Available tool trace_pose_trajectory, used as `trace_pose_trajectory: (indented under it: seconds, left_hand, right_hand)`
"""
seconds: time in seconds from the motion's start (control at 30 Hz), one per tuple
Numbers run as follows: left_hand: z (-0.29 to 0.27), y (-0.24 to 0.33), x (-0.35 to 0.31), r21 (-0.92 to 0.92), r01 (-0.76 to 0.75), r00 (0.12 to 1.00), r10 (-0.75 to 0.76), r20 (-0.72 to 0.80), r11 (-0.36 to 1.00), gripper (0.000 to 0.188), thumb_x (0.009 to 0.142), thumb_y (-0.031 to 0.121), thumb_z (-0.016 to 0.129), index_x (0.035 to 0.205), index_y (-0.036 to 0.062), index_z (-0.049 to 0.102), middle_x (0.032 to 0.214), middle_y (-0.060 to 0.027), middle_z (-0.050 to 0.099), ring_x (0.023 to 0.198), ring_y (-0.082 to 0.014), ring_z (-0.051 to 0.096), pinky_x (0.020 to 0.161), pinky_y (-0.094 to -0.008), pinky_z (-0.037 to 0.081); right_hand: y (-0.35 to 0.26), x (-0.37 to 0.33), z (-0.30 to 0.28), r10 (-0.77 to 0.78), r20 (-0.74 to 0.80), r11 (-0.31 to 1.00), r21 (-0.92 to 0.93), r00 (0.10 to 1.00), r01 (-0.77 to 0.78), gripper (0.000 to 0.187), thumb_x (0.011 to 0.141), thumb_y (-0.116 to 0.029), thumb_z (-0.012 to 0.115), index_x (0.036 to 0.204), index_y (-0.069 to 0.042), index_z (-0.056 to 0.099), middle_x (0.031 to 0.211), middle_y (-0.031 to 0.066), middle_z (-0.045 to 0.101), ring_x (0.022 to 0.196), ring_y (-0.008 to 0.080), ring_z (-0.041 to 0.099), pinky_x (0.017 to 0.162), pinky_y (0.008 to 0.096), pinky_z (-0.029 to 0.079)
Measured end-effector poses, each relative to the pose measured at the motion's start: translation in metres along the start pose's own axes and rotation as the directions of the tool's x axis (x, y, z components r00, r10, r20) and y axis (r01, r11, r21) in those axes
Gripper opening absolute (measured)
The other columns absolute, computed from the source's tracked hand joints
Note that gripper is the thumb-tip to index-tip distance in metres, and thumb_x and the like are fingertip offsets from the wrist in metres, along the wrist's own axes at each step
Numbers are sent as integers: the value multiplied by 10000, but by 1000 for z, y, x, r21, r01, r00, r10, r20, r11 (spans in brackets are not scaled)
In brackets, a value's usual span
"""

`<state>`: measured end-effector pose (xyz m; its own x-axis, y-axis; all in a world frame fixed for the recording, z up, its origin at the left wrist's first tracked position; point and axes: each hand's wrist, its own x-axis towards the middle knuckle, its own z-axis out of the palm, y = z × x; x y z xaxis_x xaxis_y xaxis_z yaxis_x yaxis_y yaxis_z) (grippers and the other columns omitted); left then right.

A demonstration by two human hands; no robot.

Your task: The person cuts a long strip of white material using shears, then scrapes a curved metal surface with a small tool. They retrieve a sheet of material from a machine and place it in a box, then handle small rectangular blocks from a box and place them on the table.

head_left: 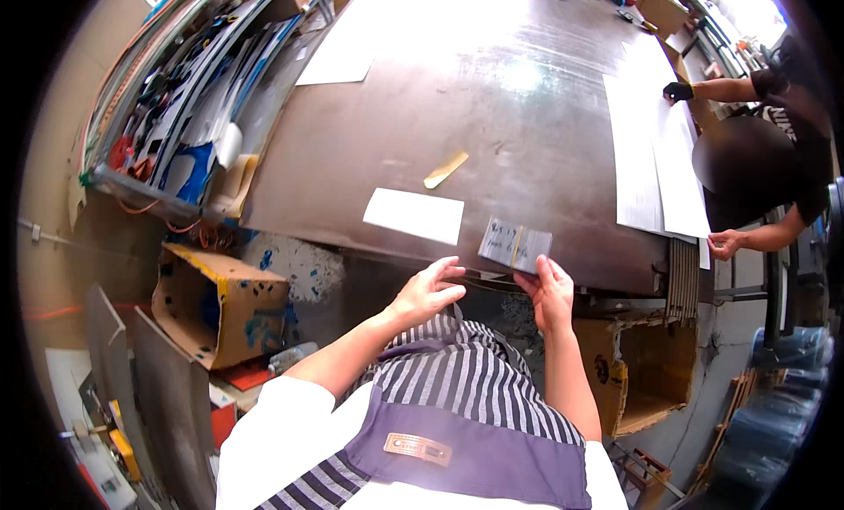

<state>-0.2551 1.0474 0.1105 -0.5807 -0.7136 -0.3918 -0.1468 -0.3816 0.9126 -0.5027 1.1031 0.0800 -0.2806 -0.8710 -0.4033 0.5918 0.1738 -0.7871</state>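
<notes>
Pinching the banded grey stack (505,243) just right of the white rectangular sheet (414,215), the right hand (550,292) is probably at the positioning step, so next I'd say the left hand (425,297), empty, fingers apart nearside of that sheet, should steady it.

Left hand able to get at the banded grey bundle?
Likely yes: the left hand looks empty and close; the right hand holds the banded grey bundle by its right end, leaving the left end free.

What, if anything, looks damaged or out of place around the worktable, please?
The open brown cardboard box at lower right, below the flat dark-brown table, looks damaged: its opening's edge is ragged, apparently torn.
</notes>
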Motion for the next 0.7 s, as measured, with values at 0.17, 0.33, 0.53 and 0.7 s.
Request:
trace_pose_trajectory:
  seconds: [0.17,0.33,0.53,0.7]
  left_hand:
    - [-54,17,47,690,-180,980,186,66,701,533,828,179,646,1291,-12,464,1317,-188,491,1163,-332,532,982,-401,439]
    - [-104,-2,124,843,-367,893,403,201,393,391,822,126,612,1189,-1,563,1357,-167,462,1280,-342,408,1059,-423,352]
    - [-134,-17,222,939,-336,914,264,307,71,527,894,301,562,1337,32,466,1485,-75,346,1406,-247,248,1136,-442,210]
    - [-118,13,246,972,-235,900,385,205,31,660,777,289,713,1333,35,464,1448,-110,375,1383,-303,271,1123,-472,207]
  right_hand:
    - [31,78,-66,-421,-150,158,-983,895,-90,729,855,-431,648,1370,9,379,1369,219,439,1265,344,433,1029,450,375]
    - [35,62,-61,-166,-166,-225,-953,972,-202,935,787,-472,686,1466,-33,216,1545,211,94,1432,352,111,1137,408,226]
    - [33,65,-56,-142,-181,-290,-932,973,-216,947,800,-481,665,1476,-28,180,1543,227,79,1433,361,97,1144,414,215]
    - [39,66,-61,-158,-177,-309,-926,972,-218,960,791,-481,668,1466,3,187,1531,261,83,1426,393,96,1143,438,207]
